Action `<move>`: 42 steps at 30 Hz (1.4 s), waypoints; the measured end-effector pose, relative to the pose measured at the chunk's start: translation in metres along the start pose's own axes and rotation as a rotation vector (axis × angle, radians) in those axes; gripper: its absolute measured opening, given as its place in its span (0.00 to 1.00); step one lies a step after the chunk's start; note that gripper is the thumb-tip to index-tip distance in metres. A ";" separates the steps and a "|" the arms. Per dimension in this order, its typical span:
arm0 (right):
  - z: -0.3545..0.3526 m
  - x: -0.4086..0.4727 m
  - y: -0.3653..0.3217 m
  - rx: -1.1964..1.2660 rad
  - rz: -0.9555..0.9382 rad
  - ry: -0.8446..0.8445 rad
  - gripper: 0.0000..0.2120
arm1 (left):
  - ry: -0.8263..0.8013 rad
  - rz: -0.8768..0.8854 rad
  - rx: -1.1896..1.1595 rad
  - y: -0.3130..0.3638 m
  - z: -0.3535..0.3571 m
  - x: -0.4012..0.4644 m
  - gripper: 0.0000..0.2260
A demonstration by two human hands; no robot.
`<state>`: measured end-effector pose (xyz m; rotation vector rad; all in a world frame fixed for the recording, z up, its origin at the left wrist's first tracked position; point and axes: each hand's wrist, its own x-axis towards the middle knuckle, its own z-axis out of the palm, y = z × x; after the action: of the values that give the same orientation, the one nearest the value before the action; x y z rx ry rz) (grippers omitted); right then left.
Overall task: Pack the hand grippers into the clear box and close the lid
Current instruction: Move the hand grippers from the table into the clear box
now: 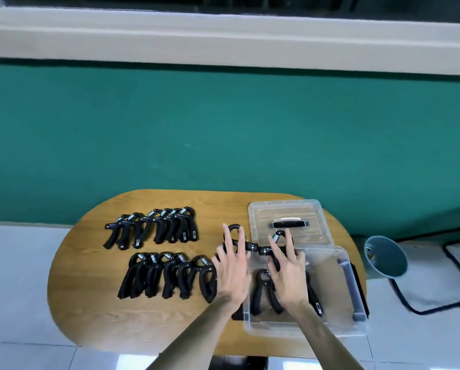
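Hands work as a pair: left hand (pixel 233 272) and right hand (pixel 286 268), fingers curled, each grip a black spring hand gripper (pixel 246 245) beside the clear plastic box (pixel 341 329) — likely to pack two together.

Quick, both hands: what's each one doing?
Left hand: holds a hand gripper beside the clear box.
Right hand: holds another hand gripper over it.
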<state>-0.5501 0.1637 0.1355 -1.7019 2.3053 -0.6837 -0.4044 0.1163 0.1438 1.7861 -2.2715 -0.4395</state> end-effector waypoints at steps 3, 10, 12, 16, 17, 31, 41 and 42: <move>-0.010 -0.012 0.038 -0.002 0.031 -0.018 0.29 | -0.017 0.008 -0.014 0.031 0.020 -0.017 0.33; -0.021 -0.035 0.105 -0.012 0.096 -0.121 0.28 | -0.137 -0.072 -0.024 0.076 0.070 -0.044 0.40; -0.019 -0.040 0.121 -0.023 0.114 -0.164 0.28 | -0.167 -0.090 -0.035 0.082 0.081 -0.047 0.40; -0.009 -0.047 0.141 -0.010 0.174 -0.232 0.26 | -0.204 -0.132 -0.042 0.083 0.106 -0.048 0.38; -0.006 -0.047 0.144 0.001 0.184 -0.249 0.26 | -0.207 -0.132 -0.018 0.081 0.114 -0.046 0.36; 0.054 -0.026 0.202 0.034 0.116 -0.453 0.25 | -0.300 -0.134 0.099 0.069 0.184 -0.030 0.32; 0.090 -0.026 0.215 0.092 0.120 -0.496 0.24 | -0.408 -0.191 0.045 0.060 0.212 -0.025 0.31; 0.093 -0.026 0.215 0.068 0.128 -0.507 0.25 | -0.412 -0.192 0.054 0.060 0.214 -0.024 0.32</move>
<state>-0.6857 0.2149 -0.0504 -1.4703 1.9839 -0.2594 -0.5279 0.1734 -0.0340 2.1146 -2.3914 -0.8600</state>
